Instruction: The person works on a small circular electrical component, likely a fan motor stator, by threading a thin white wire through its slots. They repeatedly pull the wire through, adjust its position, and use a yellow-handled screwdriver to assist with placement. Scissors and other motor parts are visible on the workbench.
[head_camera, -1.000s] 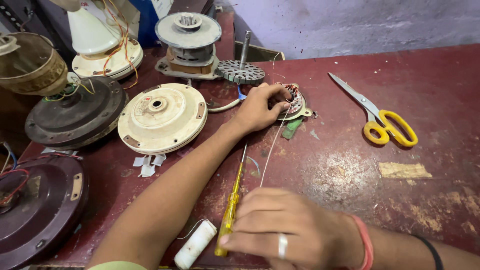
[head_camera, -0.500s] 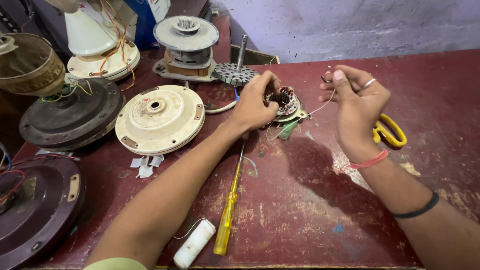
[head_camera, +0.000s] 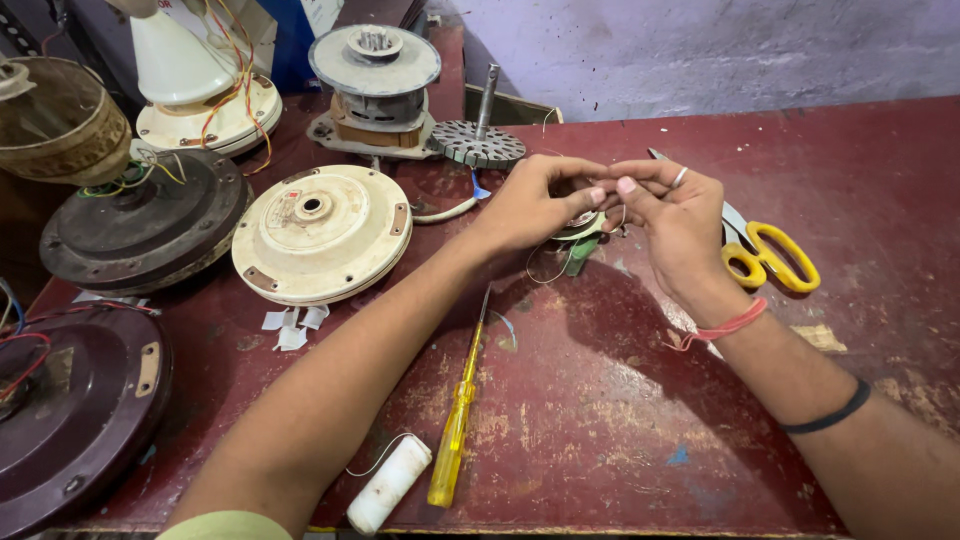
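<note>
**Small wound coil sits under two meeting hands on the red bench**

The small coil (head_camera: 578, 226) lies near the middle of the worn dark red table (head_camera: 620, 420), mostly hidden behind the fingers; only a round edge with a green strip below it shows. A thin pale wire (head_camera: 540, 268) loops down from it onto the table top.

Largest things first: at the lower left edge a dark maroon fan motor housing (head_camera: 75, 410) lies flat with red and blue leads over it. Above it sits a black housing (head_camera: 140, 230), and beside that a cream round housing (head_camera: 320, 232) with small white paper scraps just in front of it. Behind them stand a white cone-topped fan body (head_camera: 195, 85) with coloured wires, a grey motor core (head_camera: 375, 85), and a slotted rotor disc (head_camera: 478, 143) with an upright shaft.

The left hand (head_camera: 535, 205) reaches across from the lower left, fingers curled narrowly over the coil, thumb and forefinger pinched together. The right hand (head_camera: 675, 225), with a ring and a red band at the wrist, meets it fingertip to fingertip, also pinched close; what sits between the tips is too small to tell, though it may be the wire.

Yellow-handled scissors (head_camera: 770, 255) lie just right of the right hand. A yellow screwdriver (head_camera: 455, 425) lies toward the near edge, with a white thread spool (head_camera: 388, 485) just beside its handle.
</note>
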